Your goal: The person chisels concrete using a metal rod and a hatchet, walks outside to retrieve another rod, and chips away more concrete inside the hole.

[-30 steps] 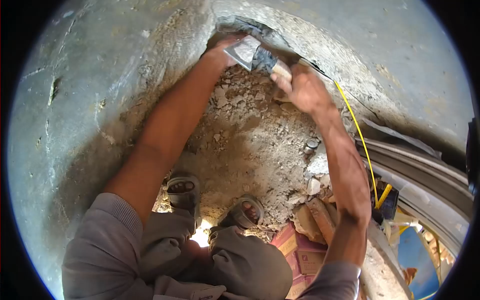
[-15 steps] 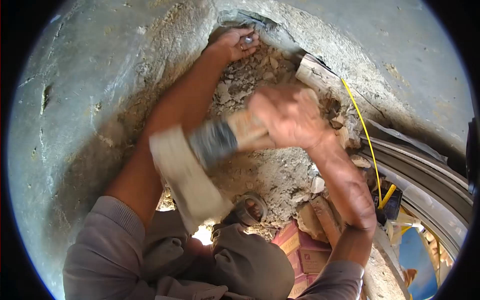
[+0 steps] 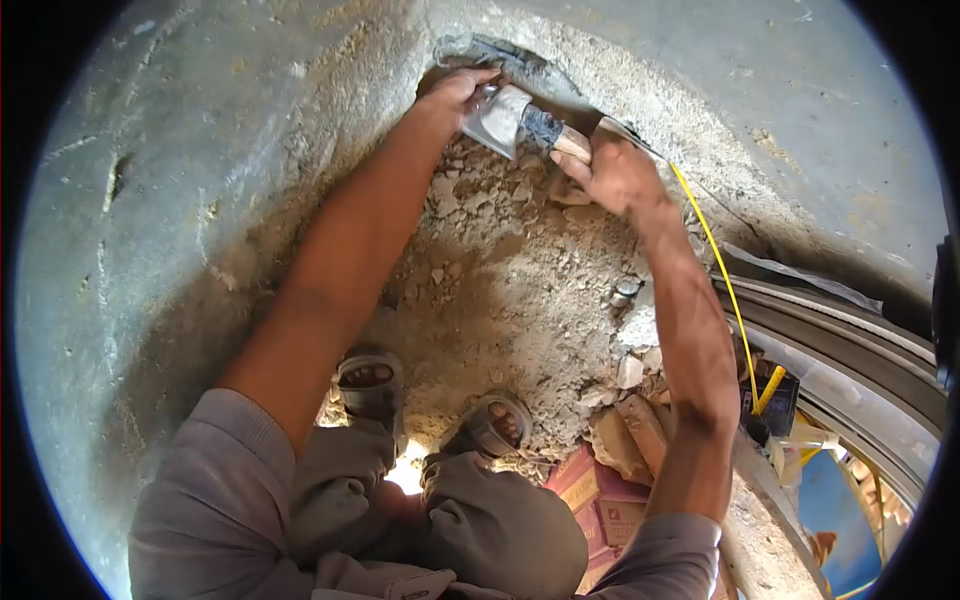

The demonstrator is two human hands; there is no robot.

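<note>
Against the wall at the top, my left hand (image 3: 458,90) is closed at the edge of a broken-out hollow (image 3: 500,55). Its fingers wrap a metal rod, whose round shiny end showed earlier and is now mostly hidden behind a hatchet head. My right hand (image 3: 618,172) grips the wooden handle of the hatchet (image 3: 497,122), bound with black tape near the head. The flared grey blade points down toward the rubble, while the other end of the head is close against my left fingers. Whether it touches the rod I cannot tell.
Broken rubble (image 3: 480,200) covers the ground below the hollow. A yellow cable (image 3: 722,250) runs down the right side, near grey rails (image 3: 840,330). Bricks (image 3: 640,435) and reddish boxes (image 3: 600,500) lie low right. My sandalled feet (image 3: 495,425) are below.
My right hand has swung the hatchet up and away from me, from low over my knees to beside my left hand. The left hand has stayed nearly in place.
</note>
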